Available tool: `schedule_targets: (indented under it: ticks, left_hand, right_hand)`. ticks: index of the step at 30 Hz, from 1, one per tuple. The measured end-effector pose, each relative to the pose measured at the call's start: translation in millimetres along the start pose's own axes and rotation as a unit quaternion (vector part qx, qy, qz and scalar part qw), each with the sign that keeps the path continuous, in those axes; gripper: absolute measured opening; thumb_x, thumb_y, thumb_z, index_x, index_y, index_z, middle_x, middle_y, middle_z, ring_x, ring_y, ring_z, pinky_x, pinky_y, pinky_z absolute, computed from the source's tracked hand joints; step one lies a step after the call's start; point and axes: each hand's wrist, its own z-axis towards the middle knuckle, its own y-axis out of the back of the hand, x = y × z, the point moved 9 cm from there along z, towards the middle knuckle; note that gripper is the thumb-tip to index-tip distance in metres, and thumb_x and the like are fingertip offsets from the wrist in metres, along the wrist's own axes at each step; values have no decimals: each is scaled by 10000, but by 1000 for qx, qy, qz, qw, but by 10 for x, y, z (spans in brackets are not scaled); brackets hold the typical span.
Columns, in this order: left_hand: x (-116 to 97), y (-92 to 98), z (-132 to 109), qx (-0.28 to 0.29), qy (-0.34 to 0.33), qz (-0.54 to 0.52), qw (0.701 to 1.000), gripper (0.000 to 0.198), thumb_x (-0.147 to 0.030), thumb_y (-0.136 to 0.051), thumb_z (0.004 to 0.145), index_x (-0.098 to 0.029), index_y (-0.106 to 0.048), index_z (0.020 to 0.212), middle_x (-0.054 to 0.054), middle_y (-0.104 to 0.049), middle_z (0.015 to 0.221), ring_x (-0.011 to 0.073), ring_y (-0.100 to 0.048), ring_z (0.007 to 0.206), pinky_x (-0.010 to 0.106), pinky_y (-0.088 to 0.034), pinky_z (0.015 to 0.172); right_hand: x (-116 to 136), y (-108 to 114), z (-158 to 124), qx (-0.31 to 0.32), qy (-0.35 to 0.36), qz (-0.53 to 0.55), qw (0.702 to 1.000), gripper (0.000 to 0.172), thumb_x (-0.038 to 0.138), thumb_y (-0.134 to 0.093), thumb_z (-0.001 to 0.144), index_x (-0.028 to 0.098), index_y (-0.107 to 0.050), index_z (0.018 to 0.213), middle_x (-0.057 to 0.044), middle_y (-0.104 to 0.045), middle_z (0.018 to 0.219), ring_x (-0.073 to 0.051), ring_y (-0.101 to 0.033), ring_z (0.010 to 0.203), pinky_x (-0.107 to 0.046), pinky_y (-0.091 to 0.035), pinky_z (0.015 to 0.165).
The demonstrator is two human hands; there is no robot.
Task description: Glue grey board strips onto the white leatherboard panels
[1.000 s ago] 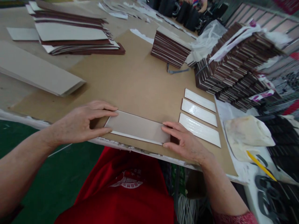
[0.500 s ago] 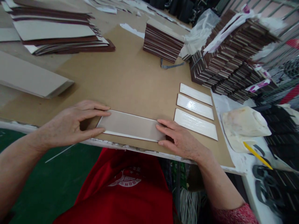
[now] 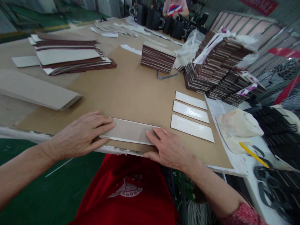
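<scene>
A flat grey board strip [image 3: 128,131] with a white border lies on the brown sheet at the table's near edge. My left hand [image 3: 86,134] spans its left end, fingertips at the far corner and thumb at the near side, holding it. On the right end rest the fingers of my right hand [image 3: 167,145], spread over the surface; its thumb sticks out apart, over the table's edge. To the right lie three strips with glossy white faces: a far strip [image 3: 191,100], a middle strip [image 3: 191,112] and a near strip [image 3: 192,128].
At the left are a stack of grey boards [image 3: 39,90] and a pile of brown and white boards [image 3: 70,57]. A dark-edged stack [image 3: 157,57] stands behind, near tall bundled stacks [image 3: 217,62]. Right: a stained whitish container [image 3: 239,125], a yellow tool [image 3: 254,154], scissors [image 3: 272,187]. A person [image 3: 175,9] is beyond.
The view has tilted up, bringing a person into sight. My right hand has moved leftward further over the strip, its thumb now off the strip. My left hand stays at the left end.
</scene>
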Motion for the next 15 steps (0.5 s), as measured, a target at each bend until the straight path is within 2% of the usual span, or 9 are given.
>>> schedule_targets:
  ticks: [3,6,10,13,15]
  left_hand:
    - [-80,-7,0,15,6,38,999,528,-473,-625,952,-276,-541,1433,117,-578,1372,359,-537,1269,695,-247,1167]
    - [-122,-9,-1,7,17,66,998,535,-510,-642,937,-255,-579,1403,154,-563,1378,397,-521,1290,728,-239,1151]
    - [-93,-89,-28,8,31,46,998,550,-503,-631,947,-252,-563,1431,163,-529,1431,384,-483,1352,670,-256,1187]
    - [-56,-158,-77,-14,36,17,999,590,-549,-629,931,-288,-546,1454,152,-509,1477,376,-449,1406,566,-397,1154]
    - [-5,-227,-105,-21,44,15,999,624,-559,-629,926,-334,-498,1493,131,-496,1516,360,-474,1400,513,-470,1111]
  right_hand:
    - [55,11,31,3,-17,-7,1000,823,794,-378,924,188,-523,1463,-183,-620,1208,-339,-561,1106,-505,-513,950]
    - [17,-1,-20,2,-34,-9,999,795,752,-424,939,156,-520,1456,-196,-605,1273,-345,-539,1154,-510,-493,981]
    - [-142,-35,-239,0,-71,-21,997,760,667,-521,959,88,-511,1452,-212,-546,1440,-355,-489,1296,-537,-399,1106]
    - [-212,-90,-410,-3,-87,-19,996,801,680,-472,975,55,-492,1476,-218,-489,1530,-359,-412,1422,-560,-304,1190]
    - [-226,-141,-458,-1,-88,-9,996,891,729,-444,958,13,-477,1487,-242,-451,1557,-365,-386,1458,-534,-283,1217]
